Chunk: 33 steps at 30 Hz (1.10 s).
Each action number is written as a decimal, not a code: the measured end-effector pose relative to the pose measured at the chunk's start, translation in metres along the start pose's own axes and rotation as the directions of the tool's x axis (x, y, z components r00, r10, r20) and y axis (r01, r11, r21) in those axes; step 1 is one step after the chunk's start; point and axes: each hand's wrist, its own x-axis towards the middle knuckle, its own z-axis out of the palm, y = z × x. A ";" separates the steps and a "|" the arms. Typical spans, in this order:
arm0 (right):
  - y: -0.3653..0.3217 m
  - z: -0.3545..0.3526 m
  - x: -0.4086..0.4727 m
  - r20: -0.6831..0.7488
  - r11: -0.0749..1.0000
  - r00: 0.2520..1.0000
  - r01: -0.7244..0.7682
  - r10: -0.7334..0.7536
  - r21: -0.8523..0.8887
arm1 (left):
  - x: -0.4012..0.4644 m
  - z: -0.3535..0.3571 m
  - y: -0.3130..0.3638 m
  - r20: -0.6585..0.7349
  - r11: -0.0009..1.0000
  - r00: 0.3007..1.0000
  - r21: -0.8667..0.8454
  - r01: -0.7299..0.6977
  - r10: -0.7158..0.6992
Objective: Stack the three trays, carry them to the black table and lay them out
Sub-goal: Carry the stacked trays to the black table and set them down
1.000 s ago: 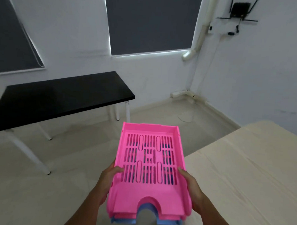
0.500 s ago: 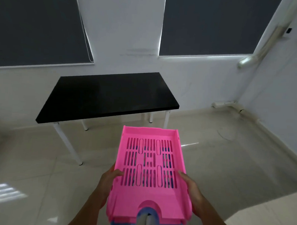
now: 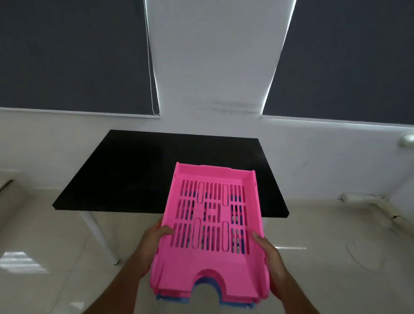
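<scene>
I hold a stack of trays in front of me, above the floor. The top pink tray (image 3: 210, 263) has a slotted bottom and a curved notch at its near end. A blue tray (image 3: 232, 306) shows underneath at the near edge and through the slots. My left hand (image 3: 153, 243) grips the stack's left side, thumb on the rim. My right hand (image 3: 271, 264) grips the right side the same way. The black table (image 3: 134, 177) stands straight ahead against the wall, and the stack's far end overlaps its front edge in view.
The black table has white legs (image 3: 98, 235) on a glossy tiled floor (image 3: 42, 256). Two windows with dark blinds (image 3: 71, 46) fill the wall behind it. A white pipe (image 3: 413, 138) and floor trunking (image 3: 360, 198) run along the right.
The view has swung left and closer, so the black table now sits centred ahead. The pale wooden table has left the frame. Both hands keep their grip on the stack.
</scene>
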 end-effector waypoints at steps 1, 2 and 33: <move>-0.005 0.004 0.014 0.020 1.000 1.000 -0.004 0.004 0.005 | 0.012 -0.003 0.005 -0.014 1.000 1.000 -0.018 0.005 -0.005; -0.009 0.007 0.029 0.028 1.000 1.000 -0.005 0.005 0.010 | 0.024 -0.006 0.009 -0.025 1.000 1.000 -0.028 0.011 -0.012; -0.112 0.105 0.392 0.050 0.960 0.966 -0.256 0.252 0.116 | 0.365 -0.096 0.120 -0.091 0.987 0.983 -0.009 0.158 -0.158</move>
